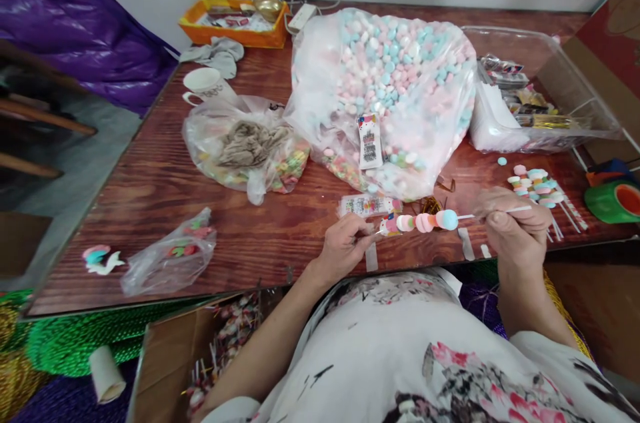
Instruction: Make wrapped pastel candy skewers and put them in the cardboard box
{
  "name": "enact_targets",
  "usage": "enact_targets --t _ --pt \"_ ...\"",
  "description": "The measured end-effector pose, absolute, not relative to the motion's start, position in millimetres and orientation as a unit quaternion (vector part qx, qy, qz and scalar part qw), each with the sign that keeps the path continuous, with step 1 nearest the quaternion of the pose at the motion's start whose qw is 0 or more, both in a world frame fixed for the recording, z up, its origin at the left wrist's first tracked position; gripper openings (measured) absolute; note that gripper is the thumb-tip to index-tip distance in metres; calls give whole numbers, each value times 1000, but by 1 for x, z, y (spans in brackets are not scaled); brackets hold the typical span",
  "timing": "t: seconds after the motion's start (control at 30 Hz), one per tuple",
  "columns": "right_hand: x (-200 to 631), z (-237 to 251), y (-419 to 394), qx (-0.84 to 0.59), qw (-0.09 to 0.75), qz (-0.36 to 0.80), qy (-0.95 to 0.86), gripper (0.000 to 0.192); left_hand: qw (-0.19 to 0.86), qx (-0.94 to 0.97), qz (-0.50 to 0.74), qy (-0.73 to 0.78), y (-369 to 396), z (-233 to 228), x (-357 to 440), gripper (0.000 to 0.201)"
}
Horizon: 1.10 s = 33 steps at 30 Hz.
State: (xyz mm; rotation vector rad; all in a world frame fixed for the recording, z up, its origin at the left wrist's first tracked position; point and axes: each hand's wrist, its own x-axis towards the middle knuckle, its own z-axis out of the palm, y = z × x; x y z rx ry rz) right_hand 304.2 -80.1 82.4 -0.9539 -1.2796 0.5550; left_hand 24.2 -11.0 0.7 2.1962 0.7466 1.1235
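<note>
At the table's (165, 183) near edge, the right hand (515, 226) pinches the stick (515, 210) level while the left hand (345, 246) grips the candy skewer's (425, 221) tip, steadying it.

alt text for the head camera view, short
A person's left hand and right hand hold a candy skewer threaded with pastel sweets over a wooden table. Behind it lies a large bag of pink, blue and white candies.

Soft even daylight, no hard shadows, mild sheen on the wooden table (165, 183), glare on the big plastic bag (320, 76) at 12 o'clock, wide-angle bending toward 3 and 9 o'clock, slightly soft focus overall
</note>
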Motion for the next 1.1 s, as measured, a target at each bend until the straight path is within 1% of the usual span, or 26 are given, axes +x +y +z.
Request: enact_targets --t 0.23,0.37,0.47,0.53,0.63,0.73,0.8,0.97,1.03,1.1 --pt "303 89 -87 -403 565 232 -682 23 208 866 378 253 -11 -9 25 17" --pt "308 90 -86 -381 513 214 -739 22 186 877 364 252 -13 -13 26 16" --pt "310 88 -84 -360 482 233 -764 18 169 896 333 240 -14 -14 27 14" --pt "310 84 -84 -359 499 254 -746 16 162 907 315 226 -15 -15 27 14" --pt "312 74 -83 -398 559 288 -668 11 161 915 305 209 -15 -15 28 14" --pt "314 62 -82 -427 608 311 -593 12 159 917 308 197 -14 -13 27 15" --pt "314 57 -81 -424 603 330 -589 12 155 919 311 185 -14 -11 26 16" --pt "304 49 -73 -401 533 359 -652 10 170 920 315 159 -14 -11 26 14" --pt "300 45 -70 -394 535 373 -647 10 186 916 315 163 -15 -12 26 14" --pt "296 39 -68 -385 570 395 -609 12 207 906 322 182 -16 -12 25 13"
